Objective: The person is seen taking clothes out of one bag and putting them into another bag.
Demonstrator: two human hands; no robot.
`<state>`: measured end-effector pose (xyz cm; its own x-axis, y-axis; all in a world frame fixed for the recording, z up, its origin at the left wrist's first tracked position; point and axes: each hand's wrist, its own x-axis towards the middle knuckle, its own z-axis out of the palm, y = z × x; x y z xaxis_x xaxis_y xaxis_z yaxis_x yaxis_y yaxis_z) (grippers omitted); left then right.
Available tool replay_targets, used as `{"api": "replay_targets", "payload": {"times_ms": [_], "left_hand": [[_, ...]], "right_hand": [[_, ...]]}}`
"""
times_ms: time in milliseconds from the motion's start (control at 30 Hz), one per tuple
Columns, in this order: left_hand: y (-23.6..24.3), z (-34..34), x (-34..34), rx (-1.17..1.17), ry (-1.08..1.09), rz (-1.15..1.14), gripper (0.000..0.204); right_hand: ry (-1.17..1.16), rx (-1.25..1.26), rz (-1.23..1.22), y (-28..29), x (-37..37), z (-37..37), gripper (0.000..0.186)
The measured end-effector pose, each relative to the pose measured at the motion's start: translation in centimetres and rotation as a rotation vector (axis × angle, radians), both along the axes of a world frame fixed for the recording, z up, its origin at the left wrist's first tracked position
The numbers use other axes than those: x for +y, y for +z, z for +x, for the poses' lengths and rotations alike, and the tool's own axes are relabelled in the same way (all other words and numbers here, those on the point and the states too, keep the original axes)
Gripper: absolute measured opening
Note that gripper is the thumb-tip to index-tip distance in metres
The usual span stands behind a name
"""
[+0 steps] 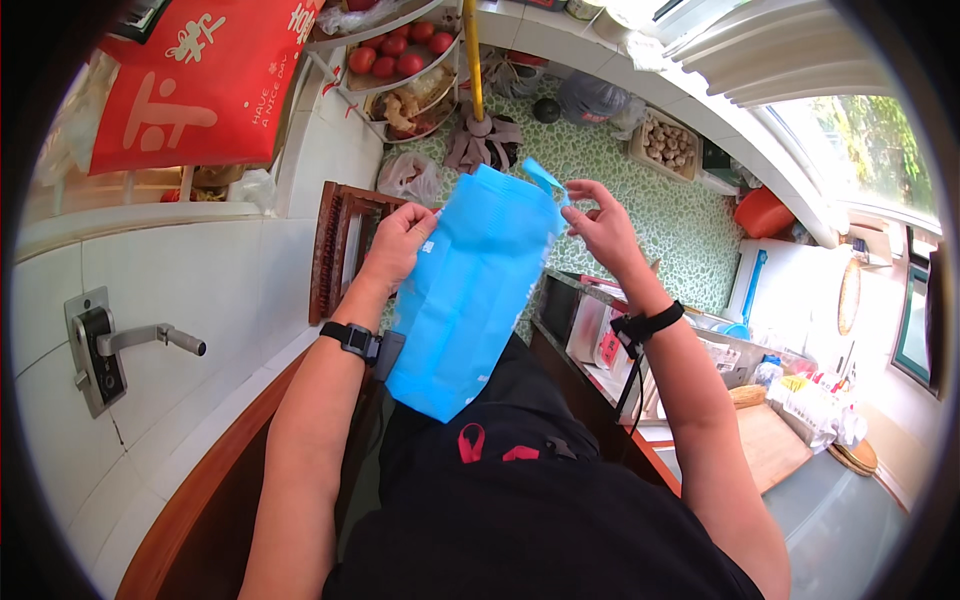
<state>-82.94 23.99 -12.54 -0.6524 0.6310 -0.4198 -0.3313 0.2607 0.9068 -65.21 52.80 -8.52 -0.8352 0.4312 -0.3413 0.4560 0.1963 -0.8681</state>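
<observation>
A light blue fabric bag (pixel 465 295) hangs in front of my body, its folded top tilted slightly right and a loose strap standing out at its top right. My left hand (pixel 401 240) pinches the bag's upper left edge, with the thumb on the front. My right hand (pixel 598 225) has thumb and index finger closed on the blue strap (pixel 545 176) beside the upper right corner. Dark bands and small devices sit on both wrists.
A wall shelf holds tomatoes (pixel 398 52); a red bag (pixel 205 110) is upper left. On the green floor (pixel 683 230) are plastic bags (pixel 585 98) and a mushroom box (pixel 663 148). A door handle (pixel 158 338) sticks out left; a counter with a board (pixel 770 450) is right.
</observation>
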Motion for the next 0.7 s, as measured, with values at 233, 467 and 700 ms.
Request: {"api": "replay_targets", "payload": {"times_ms": [233, 467, 700], "left_hand": [[0.9, -0.8, -0.4, -0.385, 0.171, 0.239, 0.014], [1.5, -2.4, -1.6, -0.511, 0.304, 0.301, 0.016], [0.5, -4.4, -3.7, -0.460, 0.463, 0.115, 0.024]], "right_hand": [[0.000, -0.308, -0.449, -2.5, -6.4, 2.8, 0.080], [0.029, -0.213, -0.646, -1.9, -11.9, 3.2, 0.064], [0.036, -0.244, -0.327, -1.1, -11.1, 2.0, 0.031]]}}
